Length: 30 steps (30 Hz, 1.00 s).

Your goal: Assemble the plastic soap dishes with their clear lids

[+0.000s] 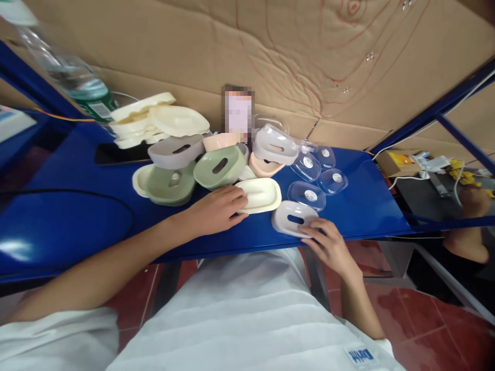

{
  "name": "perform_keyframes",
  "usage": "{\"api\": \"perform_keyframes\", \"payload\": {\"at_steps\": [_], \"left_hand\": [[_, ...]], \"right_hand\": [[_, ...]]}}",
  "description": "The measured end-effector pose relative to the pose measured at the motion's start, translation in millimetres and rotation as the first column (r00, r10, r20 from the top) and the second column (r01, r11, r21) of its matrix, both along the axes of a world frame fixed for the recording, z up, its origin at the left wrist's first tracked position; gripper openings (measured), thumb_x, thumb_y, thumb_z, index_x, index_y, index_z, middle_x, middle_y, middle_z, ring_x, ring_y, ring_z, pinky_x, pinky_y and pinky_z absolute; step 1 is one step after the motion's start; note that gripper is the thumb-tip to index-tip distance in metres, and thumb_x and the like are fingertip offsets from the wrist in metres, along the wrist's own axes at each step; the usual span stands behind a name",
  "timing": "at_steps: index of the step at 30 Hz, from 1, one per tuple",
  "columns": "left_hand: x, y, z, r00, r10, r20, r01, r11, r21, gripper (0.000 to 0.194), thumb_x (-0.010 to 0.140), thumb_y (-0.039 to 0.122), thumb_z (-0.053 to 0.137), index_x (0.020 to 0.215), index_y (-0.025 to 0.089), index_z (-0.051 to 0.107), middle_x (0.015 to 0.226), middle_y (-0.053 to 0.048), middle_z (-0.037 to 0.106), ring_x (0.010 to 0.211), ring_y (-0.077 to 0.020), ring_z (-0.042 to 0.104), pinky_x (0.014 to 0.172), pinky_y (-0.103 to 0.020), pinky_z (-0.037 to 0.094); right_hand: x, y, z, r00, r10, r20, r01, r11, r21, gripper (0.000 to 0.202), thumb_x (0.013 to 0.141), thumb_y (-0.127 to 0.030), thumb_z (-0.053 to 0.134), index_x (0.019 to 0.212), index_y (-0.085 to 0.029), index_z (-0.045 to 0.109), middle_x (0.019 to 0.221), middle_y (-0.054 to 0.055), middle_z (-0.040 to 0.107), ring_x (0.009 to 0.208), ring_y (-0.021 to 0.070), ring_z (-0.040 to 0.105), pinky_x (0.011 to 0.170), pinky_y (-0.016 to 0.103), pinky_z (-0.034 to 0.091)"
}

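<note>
My left hand [218, 210] has its fingers closed on the left end of a cream oval soap dish tray [262, 196], held just above the blue table. My right hand [327, 239] grips the right end of a pale grey oval soap dish [286, 217] with a slot in its middle, near the table's front edge. Beside and behind my hands lie green dishes [211, 172], a mauve-grey dish [176, 151] and a light grey dish [276, 144] on a peach one [266, 166]. Clear lids [307, 195] with round stickers lie behind the pale grey dish.
Cream trays [180, 119] are piled at the back left, near a water bottle [87, 90]. A cardboard panel [185, 46] stands behind the blue table [371, 201]. A black cable [96, 193] crosses the left side. At the far right, another person's arm [466, 242] shows.
</note>
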State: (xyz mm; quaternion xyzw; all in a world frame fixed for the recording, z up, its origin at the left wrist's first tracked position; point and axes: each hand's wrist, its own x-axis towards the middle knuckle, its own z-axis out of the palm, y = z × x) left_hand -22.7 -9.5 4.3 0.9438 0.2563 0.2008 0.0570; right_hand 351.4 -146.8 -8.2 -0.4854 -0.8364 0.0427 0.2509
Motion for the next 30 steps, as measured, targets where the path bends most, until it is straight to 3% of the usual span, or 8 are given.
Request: {"api": "perform_keyframes", "payload": {"at_steps": [5,7,11,13,17,23,26,30], "left_hand": [[-4.8,-3.1,-2.1,0.992,-0.076,-0.098,0.067,0.993,-0.098,0.007,0.099,0.025,0.070,0.103,0.020,0.068,0.108,-0.008,0.069,0.101,-0.0258,0.070,0.096,-0.039,0.059],[-1.6,-5.9,-2.5,0.997,-0.065,-0.045,0.061,0.994,-0.091,0.030,0.096,0.027,0.076,0.124,0.021,0.067,0.133,-0.013,0.066,0.117,-0.0295,0.069,0.102,-0.043,0.060],[7.5,-9.2,-4.8,0.990,-0.092,0.110,0.100,0.992,-0.072,0.073,0.090,0.034,0.086,0.155,0.026,0.053,0.177,-0.020,0.027,0.155,-0.0428,0.045,0.120,-0.058,0.052],[8.9,-7.7,-7.4,0.987,-0.128,0.097,0.137,0.987,-0.090,0.078,0.092,0.036,0.085,0.160,0.027,0.050,0.181,-0.020,0.021,0.161,-0.0438,0.037,0.126,-0.060,0.045],[4.8,-2.3,-14.1,0.984,-0.177,-0.038,0.169,0.975,-0.144,0.075,0.098,0.046,0.078,0.163,0.022,0.050,0.179,-0.020,0.032,0.164,-0.0401,0.035,0.132,-0.057,0.036],[3.9,-6.3,-12.2,0.975,-0.180,-0.133,0.154,0.971,-0.185,0.074,0.105,0.049,0.068,0.170,0.025,0.040,0.184,-0.017,0.017,0.169,-0.0381,0.021,0.135,-0.055,0.026],[4.3,-9.1,-8.4,0.979,-0.168,-0.117,0.142,0.968,-0.205,0.076,0.103,0.049,0.070,0.169,0.027,0.040,0.184,-0.018,0.014,0.168,-0.0408,0.023,0.134,-0.058,0.028],[3.2,-7.3,-4.0,0.995,-0.097,-0.035,0.086,0.966,-0.243,0.076,0.101,0.044,0.070,0.167,0.023,0.040,0.175,-0.019,0.038,0.160,-0.0380,0.042,0.132,-0.054,0.034]], "right_hand": [[8.4,13.0,-4.9,0.983,-0.106,-0.147,0.109,0.994,0.012,0.039,0.108,-0.031,0.063,0.147,-0.038,0.069,0.129,0.011,0.066,0.126,0.0346,0.069,0.109,0.058,0.061],[-5.6,25.1,-3.8,0.986,-0.053,-0.159,0.055,0.998,0.003,0.038,0.109,-0.033,0.063,0.146,-0.037,0.069,0.131,0.011,0.067,0.128,0.0340,0.068,0.111,0.057,0.061],[-45.6,47.9,2.7,0.987,0.152,-0.054,-0.153,0.988,-0.020,0.036,0.111,-0.033,0.060,0.146,-0.031,0.068,0.137,0.011,0.071,0.137,0.0314,0.065,0.120,0.056,0.056],[-61.9,55.3,5.0,0.975,0.222,0.021,-0.221,0.975,-0.040,0.034,0.113,-0.030,0.056,0.145,-0.028,0.068,0.140,0.011,0.071,0.142,0.0291,0.062,0.125,0.055,0.051],[-78.4,58.1,0.1,0.963,0.236,0.132,-0.236,0.972,-0.023,0.033,0.114,-0.029,0.055,0.143,-0.021,0.070,0.140,0.014,0.072,0.143,0.0278,0.062,0.129,0.053,0.047],[-61.8,56.6,-0.7,0.965,0.224,0.137,-0.230,0.973,0.035,0.037,0.114,-0.030,0.056,0.148,-0.026,0.068,0.147,0.010,0.071,0.147,0.0266,0.060,0.130,0.053,0.046],[-28.6,67.3,7.8,0.993,0.043,0.111,-0.050,0.997,0.060,0.048,0.112,-0.040,0.059,0.158,-0.028,0.059,0.161,0.012,0.060,0.155,0.0320,0.052,0.130,0.058,0.043],[11.1,79.1,4.9,0.933,-0.331,0.138,0.324,0.943,0.072,0.057,0.109,-0.049,0.061,0.161,-0.026,0.056,0.165,0.016,0.055,0.157,0.0415,0.046,0.125,0.069,0.041]]}}
